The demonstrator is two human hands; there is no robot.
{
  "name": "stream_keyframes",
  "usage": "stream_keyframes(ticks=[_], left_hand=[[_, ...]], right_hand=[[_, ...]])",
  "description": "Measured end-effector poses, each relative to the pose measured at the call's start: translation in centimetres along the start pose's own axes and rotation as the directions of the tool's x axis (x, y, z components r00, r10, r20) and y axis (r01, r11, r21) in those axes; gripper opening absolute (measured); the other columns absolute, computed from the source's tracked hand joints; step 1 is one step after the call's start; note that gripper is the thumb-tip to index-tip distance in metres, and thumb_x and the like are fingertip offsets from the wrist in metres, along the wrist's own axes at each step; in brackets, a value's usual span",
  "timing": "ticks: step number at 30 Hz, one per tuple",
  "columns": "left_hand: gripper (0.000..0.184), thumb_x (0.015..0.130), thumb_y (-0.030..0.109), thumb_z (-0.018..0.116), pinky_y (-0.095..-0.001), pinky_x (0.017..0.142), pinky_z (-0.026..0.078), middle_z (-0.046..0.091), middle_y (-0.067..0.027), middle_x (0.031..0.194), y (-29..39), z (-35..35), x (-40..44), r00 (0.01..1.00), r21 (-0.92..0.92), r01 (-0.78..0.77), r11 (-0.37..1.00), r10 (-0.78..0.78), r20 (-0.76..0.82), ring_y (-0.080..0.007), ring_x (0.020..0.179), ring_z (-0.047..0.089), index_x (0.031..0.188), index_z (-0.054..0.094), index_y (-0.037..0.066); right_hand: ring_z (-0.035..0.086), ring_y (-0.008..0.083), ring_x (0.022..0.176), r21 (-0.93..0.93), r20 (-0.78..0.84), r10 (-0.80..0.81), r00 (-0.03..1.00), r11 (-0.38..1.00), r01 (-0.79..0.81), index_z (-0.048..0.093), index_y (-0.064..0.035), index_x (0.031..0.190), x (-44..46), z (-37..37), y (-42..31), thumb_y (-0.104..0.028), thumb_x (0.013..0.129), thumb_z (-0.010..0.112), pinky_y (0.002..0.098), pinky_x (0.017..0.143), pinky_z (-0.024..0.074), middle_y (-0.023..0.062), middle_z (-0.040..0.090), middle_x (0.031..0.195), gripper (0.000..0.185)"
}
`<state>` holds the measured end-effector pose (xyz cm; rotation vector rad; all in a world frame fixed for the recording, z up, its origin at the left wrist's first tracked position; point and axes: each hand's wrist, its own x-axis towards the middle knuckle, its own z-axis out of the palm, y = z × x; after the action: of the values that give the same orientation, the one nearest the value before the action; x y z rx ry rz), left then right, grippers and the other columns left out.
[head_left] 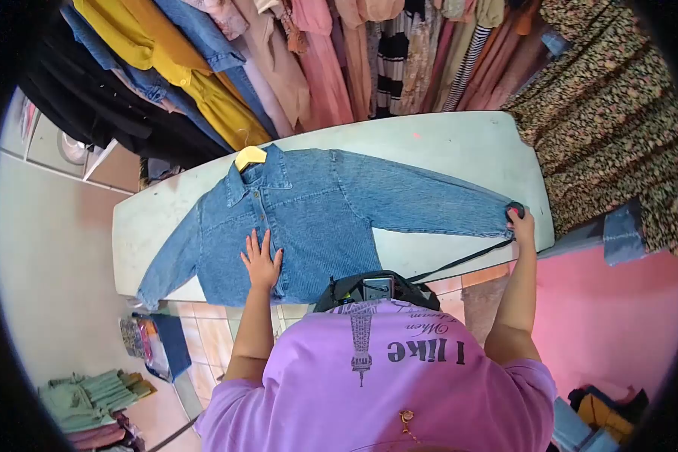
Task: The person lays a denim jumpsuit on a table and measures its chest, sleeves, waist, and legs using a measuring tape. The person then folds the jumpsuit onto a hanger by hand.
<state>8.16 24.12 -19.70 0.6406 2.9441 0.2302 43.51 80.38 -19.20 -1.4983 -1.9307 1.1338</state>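
Observation:
A blue denim shirt [309,203] lies front side up with its sleeves spread out, a pale yellow hanger [250,157] showing at its collar. Fingers apart, my left hand [261,260] rests flat on the shirt front beside the button placket. My right hand [521,224] is at the cuff of the sleeve on the right, closed on a small black rounded object [514,209] with a bit of red. Its exact kind is unclear, as my fingers partly cover it. A black strap [459,261] runs from near that hand toward my waist.
The shirt lies on a white ironing-board-like table [429,135]. Hanging clothes [324,68] line the back, and a floral dark garment [610,128] hangs at right. A black waist bag [346,290] sits against the table's near edge. Folded clothes [94,403] are stacked at lower left.

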Motion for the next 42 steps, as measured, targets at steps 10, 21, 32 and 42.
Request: stream_keyframes(ticks=[10, 21, 32, 42], left_hand=[[0.054, 0.079, 0.031, 0.064, -0.0527, 0.101, 0.026, 0.034, -0.0172, 0.139, 3.2, -3.0, 0.6, 0.985, 0.006, 0.164, 0.986, -0.164, -0.062, -0.0347, 0.131, 0.028, 0.128, 0.047, 0.016], [0.065, 0.084, 0.038, 0.057, -0.0610, 0.104, 0.017, 0.022, -0.0110, 0.148, 9.5, -3.0, 13.2, 0.901, 0.035, -0.402, 0.915, 0.402, -0.163, -0.0307, 0.138, 0.017, 0.141, 0.031, 0.018], [0.059, 0.086, 0.033, 0.055, -0.0574, 0.107, 0.012, 0.033, -0.0138, 0.143, 8.8, -3.7, 12.8, 0.940, -0.383, -0.339, 0.860, 0.331, -0.089, -0.0314, 0.135, 0.024, 0.138, 0.036, 0.016], [0.034, 0.095, 0.018, 0.047, -0.0260, 0.090, 0.044, 0.059, -0.0073, 0.116, 14.2, -7.2, 13.1, 0.854, -0.906, 0.424, 0.016, 0.325, 0.405, -0.0139, 0.101, 0.057, 0.126, 0.051, 0.003]], right_hand=[[0.047, 0.0104, 0.045, -0.073, -0.162, -0.064, 0.985, 0.996, 0.052, 0.059, 0.0003, 0.087, 0.6, -1.2, 0.5, -0.021, 0.081, 0.067, 0.0255, 0.042, 0.0398, 0.0052, 0.056, 0.066, 0.023], [0.046, 0.0083, 0.049, 0.113, -0.034, 0.017, 0.999, 0.994, -0.013, 0.058, 0.0009, 0.085, -0.6, 3.3, -3.2, -0.021, 0.083, 0.066, 0.0221, 0.046, 0.0368, 0.0013, 0.053, 0.066, 0.023], [0.049, 0.0087, 0.047, 0.091, -0.240, 0.046, 0.970, 0.996, -0.025, 0.058, -0.0018, 0.089, 4.3, -1.5, -1.6, -0.029, 0.083, 0.066, 0.0218, 0.041, 0.0361, 0.0040, 0.059, 0.067, 0.029], [0.062, 0.0256, 0.081, 0.102, 0.445, -0.505, 0.740, 0.849, 0.518, 0.061, -0.0027, 0.099, -9.9, 21.9, -27.0, -0.016, 0.072, 0.072, 0.0326, 0.074, 0.0483, 0.0130, 0.064, 0.089, 0.031]])
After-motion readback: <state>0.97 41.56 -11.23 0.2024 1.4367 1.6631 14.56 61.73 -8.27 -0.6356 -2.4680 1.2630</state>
